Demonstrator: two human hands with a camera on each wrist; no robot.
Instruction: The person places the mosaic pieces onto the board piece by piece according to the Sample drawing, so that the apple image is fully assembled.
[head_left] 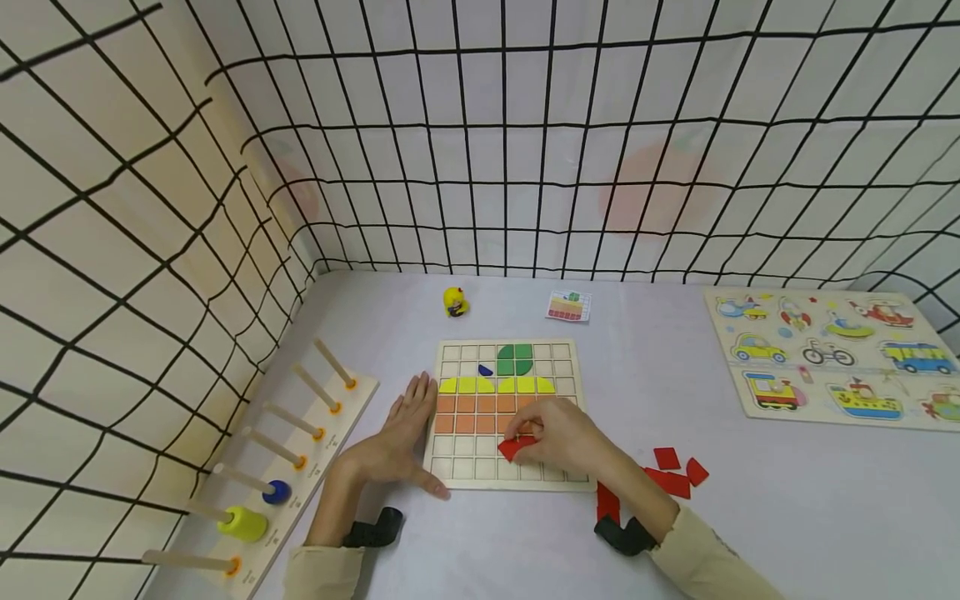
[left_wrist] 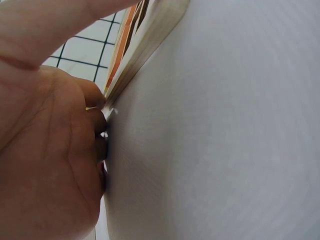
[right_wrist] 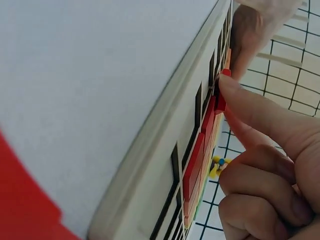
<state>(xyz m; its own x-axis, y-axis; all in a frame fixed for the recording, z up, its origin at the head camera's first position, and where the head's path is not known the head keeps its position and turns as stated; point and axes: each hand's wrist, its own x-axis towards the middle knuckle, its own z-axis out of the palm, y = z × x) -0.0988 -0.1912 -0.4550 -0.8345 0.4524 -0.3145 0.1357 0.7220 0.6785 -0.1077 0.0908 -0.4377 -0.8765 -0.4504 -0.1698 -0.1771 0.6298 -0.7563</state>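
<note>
Red piece (head_left: 513, 448): pinched over the near rows of the wooden board (head_left: 510, 485), toward 6 o'clock from its centre (12 being away from the person); it looks tilted, so an edge could catch a grid bar and flip if let go early
Right hand (head_left: 561, 433): grip clamped on that piece, thumb against finger, other fingers curled
Seated red pieces (right_wrist: 194, 172): just beside the held one in the right wrist view; a knuckle dipping low might nudge them out
Left hand (head_left: 393, 437): grip released, straight fingers touching the board's 9 o'clock edge, thumb at the 8 o'clock corner; should that bracing ease, a firm push could slide the board
Loose red pieces (head_left: 667, 483): at 4 o'clock on the surface (head_left: 480, 550); the right forearm crosses near them, and its black wrist mount (head_left: 626, 537) could sweep them away
Blue piece (head_left: 485, 370): small, alone, toward 11 o'clock; likely first to shift from a jolt
</note>
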